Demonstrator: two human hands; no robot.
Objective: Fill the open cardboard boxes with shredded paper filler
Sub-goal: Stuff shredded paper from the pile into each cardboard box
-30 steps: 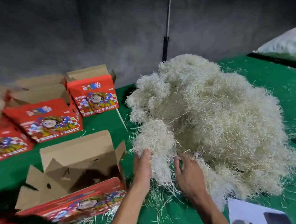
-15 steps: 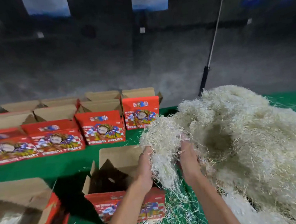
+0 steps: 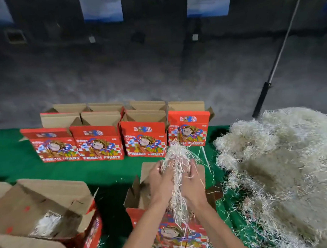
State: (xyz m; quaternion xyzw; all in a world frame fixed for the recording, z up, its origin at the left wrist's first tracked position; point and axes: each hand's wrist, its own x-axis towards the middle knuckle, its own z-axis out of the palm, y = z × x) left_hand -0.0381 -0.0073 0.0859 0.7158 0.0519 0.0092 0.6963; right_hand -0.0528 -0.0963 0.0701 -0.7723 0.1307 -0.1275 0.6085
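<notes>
Near left on the green desk (image 3: 5, 160): big open box (image 3: 47, 213) w/ flaps up, some pale filler inside at the bottom. Far, behind it: row of four red "FRESH FRUIT" boxes (image 3: 100, 144), tops open, standing side by side along the desk's far edge. Centre near: open red box (image 3: 176, 235), flaps spread, printed front facing the camera. Directly above its opening both hands come together round one clump of shredded paper (image 3: 175, 163): left hand (image 3: 160, 181) curled on the clump's left side, right hand (image 3: 193, 183) curled on its right side, palms facing each other, clump squeezed between them. Top of the clump sticks up past the fingertips; strands hang down btw the wrists toward the box. Loose strands on the desk around the box. Right: large heap of shredded paper filler (image 3: 288, 171) on the desk, just beside the box, apart from the hands.
</notes>
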